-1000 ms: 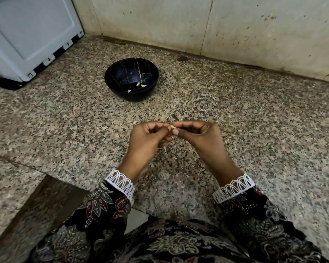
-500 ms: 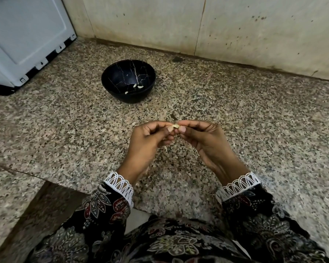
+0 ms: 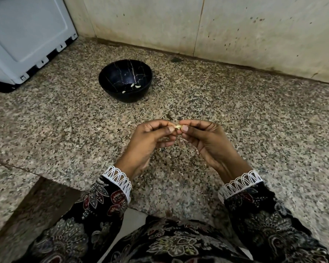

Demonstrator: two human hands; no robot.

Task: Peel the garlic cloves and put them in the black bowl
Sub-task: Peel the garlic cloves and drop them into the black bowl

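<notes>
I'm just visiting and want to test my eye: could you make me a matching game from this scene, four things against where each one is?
Things:
1. black bowl
2. garlic clove
3. peeled cloves
4. white appliance

Places:
A. pinched between the fingertips of the left hand and right hand
B. far left corner of the granite counter
C. on the counter beyond the hands, near the wall
D. lying inside the bowl

Pairs: 1-C, 2-A, 3-D, 4-B
</notes>
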